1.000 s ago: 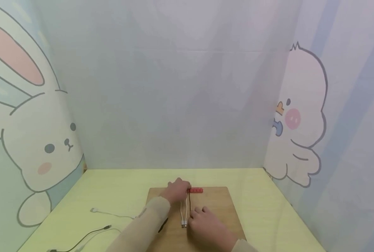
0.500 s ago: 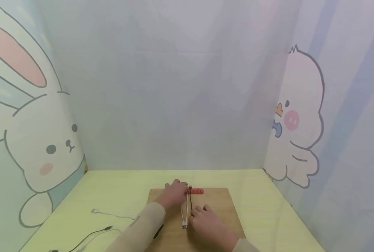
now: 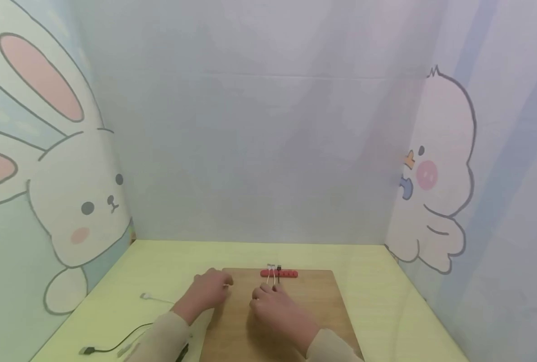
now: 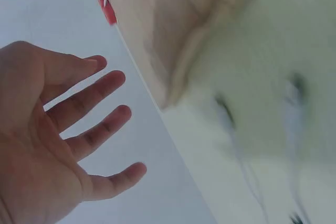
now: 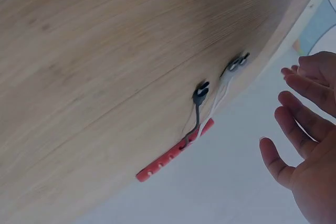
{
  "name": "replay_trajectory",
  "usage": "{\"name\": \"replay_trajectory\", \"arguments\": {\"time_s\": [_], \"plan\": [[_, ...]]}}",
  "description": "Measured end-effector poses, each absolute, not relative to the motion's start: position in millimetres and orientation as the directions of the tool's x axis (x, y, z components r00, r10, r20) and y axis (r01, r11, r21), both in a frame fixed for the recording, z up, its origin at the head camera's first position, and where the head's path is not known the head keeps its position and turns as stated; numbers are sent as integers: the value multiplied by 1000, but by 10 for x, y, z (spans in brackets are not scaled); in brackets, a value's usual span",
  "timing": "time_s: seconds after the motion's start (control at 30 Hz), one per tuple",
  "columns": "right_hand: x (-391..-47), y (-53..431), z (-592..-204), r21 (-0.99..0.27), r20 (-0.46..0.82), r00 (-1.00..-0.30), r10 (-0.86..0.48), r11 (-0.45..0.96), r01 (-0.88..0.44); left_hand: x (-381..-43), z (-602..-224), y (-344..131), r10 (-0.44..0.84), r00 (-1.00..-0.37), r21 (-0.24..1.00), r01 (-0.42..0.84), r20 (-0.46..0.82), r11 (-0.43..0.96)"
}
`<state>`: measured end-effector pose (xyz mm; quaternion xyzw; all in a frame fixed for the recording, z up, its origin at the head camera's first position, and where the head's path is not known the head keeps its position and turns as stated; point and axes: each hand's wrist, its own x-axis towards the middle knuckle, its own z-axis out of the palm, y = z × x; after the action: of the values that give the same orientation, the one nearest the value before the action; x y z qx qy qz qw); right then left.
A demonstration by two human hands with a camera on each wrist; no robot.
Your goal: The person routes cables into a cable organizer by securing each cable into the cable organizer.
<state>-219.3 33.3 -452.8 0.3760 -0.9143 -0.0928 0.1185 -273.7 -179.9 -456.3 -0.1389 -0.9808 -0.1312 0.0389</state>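
Note:
A red cable holder strip [image 3: 291, 274] lies along the far edge of a wooden board. Two white cables [image 5: 216, 100] and a black cable [image 5: 197, 114] run through slots near one end of it. Their plugs, a black one [image 5: 200, 92] and a pale pair [image 5: 233, 66], lie on the board in the right wrist view. My left hand [image 3: 207, 290], fingers spread and holding nothing, is over the board's left edge. Over the middle of the board is my right hand [image 3: 279, 309], its fingers loosely bent and bare; it hides the near part of the cables in the head view.
On the yellow table [image 3: 399, 306], left of the wooden board [image 3: 314, 311], lie a loose black cable [image 3: 114, 348] and loose white cables [image 3: 157, 299]. My left sleeve [image 3: 160, 342] covers part of them. A curtain with cartoon animals encloses the table.
My left hand has drawn away from the red strip, to the left and nearer me. The right hand has shifted left over the cables. The head view has turned slightly left.

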Motion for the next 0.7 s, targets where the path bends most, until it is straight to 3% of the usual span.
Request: {"name": "replay_trajectory", "arguments": {"time_s": [0.2, 0.37, 0.7], "plan": [[-2202, 54, -4571, 160, 164, -677, -717, 697, -700, -2552, -4572, -2386, 192, -981, 283, 192, 28, 940], [-2149, -140, -4670, 187, 176, -650, -739, 674, -715, -2460, -4607, -2701, 181, -981, 321, 149, -74, 935], [-2093, -573, -4794, 236, 120, -597, -793, 607, -759, -2349, -4693, -3148, 194, -978, 272, 168, -72, 948]]}}
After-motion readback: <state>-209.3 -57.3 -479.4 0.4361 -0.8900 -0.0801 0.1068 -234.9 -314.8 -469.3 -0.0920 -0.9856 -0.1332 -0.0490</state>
